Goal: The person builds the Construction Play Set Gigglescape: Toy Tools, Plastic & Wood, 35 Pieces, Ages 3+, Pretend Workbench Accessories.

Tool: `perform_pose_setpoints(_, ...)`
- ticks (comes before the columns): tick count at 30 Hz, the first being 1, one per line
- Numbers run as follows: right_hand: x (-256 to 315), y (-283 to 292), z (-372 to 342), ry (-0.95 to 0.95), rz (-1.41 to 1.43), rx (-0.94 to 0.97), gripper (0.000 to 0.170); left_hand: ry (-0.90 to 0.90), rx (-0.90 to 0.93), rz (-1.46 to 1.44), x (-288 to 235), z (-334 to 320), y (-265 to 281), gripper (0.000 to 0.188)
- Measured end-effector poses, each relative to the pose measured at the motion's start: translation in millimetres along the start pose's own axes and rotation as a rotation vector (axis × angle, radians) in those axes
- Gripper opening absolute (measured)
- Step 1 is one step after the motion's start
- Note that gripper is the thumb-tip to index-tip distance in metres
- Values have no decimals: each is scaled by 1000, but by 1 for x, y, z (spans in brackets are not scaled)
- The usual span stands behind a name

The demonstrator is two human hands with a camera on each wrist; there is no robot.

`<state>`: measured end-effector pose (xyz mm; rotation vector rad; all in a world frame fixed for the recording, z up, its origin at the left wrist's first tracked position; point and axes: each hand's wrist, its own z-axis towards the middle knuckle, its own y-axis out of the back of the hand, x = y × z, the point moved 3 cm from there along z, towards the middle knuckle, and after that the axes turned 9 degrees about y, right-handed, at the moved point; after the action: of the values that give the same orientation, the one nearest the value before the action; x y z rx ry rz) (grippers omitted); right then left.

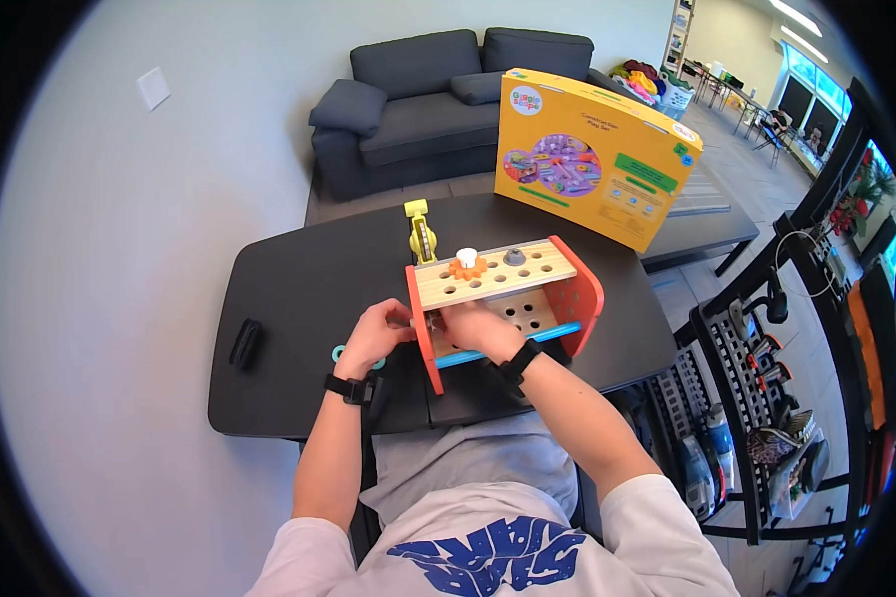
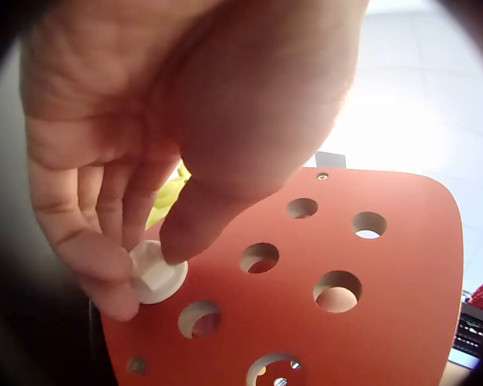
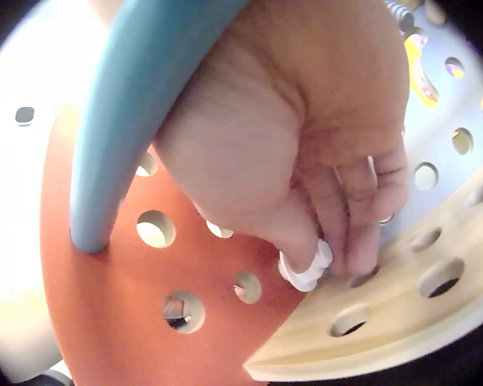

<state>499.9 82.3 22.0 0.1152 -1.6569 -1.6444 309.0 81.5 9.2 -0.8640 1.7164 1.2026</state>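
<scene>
A toy workbench has red side panels (image 1: 586, 298), a wooden top (image 1: 498, 286) with holes and a blue bar (image 1: 558, 332). My left hand (image 1: 376, 333), outside the left panel, pinches a white plastic piece (image 2: 158, 273) between thumb and fingers against the red panel (image 2: 306, 314). Inside the bench, my right hand (image 1: 476, 326) pinches a white piece (image 3: 304, 269) at the inner face of the same panel (image 3: 121, 305). On the top stand an orange gear with a white piece (image 1: 467, 261) and a grey piece (image 1: 514, 257).
A yellow-green toy (image 1: 421, 234) stands behind the bench. A yellow box (image 1: 589, 149) is at the table's back right. Teal rings (image 1: 339, 354) lie by my left wrist, and a black item (image 1: 246, 344) lies far left on the black table (image 1: 289, 289). A shelf rack (image 1: 732, 398) stands right.
</scene>
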Motion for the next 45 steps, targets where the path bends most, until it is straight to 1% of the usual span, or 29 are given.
perform_pose_setpoints(1,3,3,0,22,2,-28,28,-2,-14,6,-2,-1,0,10)
perform_pose_setpoints(3,8,4,0,27,-28,-23,27,-3,-27,14,-3,-1,2,8)
perform_pose_setpoints(5,7,4,-1,25,-61,-14,27,113,11,-216,-2,1,2,11)
perform_pose_setpoints(8,2,-4,-1,37,-17,6,26,80,-6,-153,-7,-2,2,10)
perform_pose_setpoints(9,1,-7,0,65,-37,-42,26,39,-34,-109,-2,1,2,11)
perform_pose_setpoints(10,4,-4,0,93,-57,-92,27,41,-30,-111,-2,1,1,11)
perform_pose_setpoints(11,6,-1,-3,90,-7,-114,26,73,-27,-126,-2,1,1,13)
perform_pose_setpoints(13,12,6,-4,86,-40,-110,25,107,-19,-144,1,4,1,15)
perform_pose_setpoints(15,12,6,-3,84,-72,-99,25,249,127,-198,11,7,-1,20)
perform_pose_setpoints(16,10,4,0,86,-61,-113,25,251,130,-202,10,6,-1,20)
perform_pose_setpoints(18,6,0,1,85,-51,-126,26,161,111,-120,4,3,0,21)
perform_pose_setpoints(20,12,5,2,134,-93,-123,28,129,89,-125,2,3,0,19)
perform_pose_setpoints(22,17,10,-1,135,-98,-108,29,51,15,-68,0,0,0,17)
perform_pose_setpoints(24,17,10,0,132,-101,-93,30,66,17,-95,-3,0,2,16)
perform_pose_setpoints(28,10,-1,1,156,-110,-171,26,92,3,-157,4,6,4,14)
perform_pose_setpoints(30,8,-2,1,176,-138,-197,25,94,-21,-112,1,3,3,17)
perform_pose_setpoints(32,10,0,1,181,-139,-197,23,215,24,-233,4,2,0,19)
perform_pose_setpoints(33,11,0,0,179,-136,-194,23,220,25,-234,6,2,1,19)
perform_pose_setpoints(35,12,3,0,195,-139,-205,23,268,120,-221,8,4,0,21)
perform_pose_setpoints(36,11,3,1,194,-139,-203,23,269,121,-222,9,5,0,21)
perform_pose_setpoints(38,10,0,3,198,-139,-186,25,121,88,-175,6,3,2,20)
perform_pose_setpoints(39,10,-1,3,200,-135,-182,25,126,85,-177,7,2,1,20)
perform_pose_setpoints(41,6,-1,6,67,-93,-66,28,30,20,-87,4,2,1,19)
perform_pose_setpoints(44,6,-2,7,67,-124,-61,30,54,-5,-91,7,4,0,18)
perform_pose_setpoints(45,5,-2,7,54,-95,-61,30,71,-8,-98,11,8,1,16)
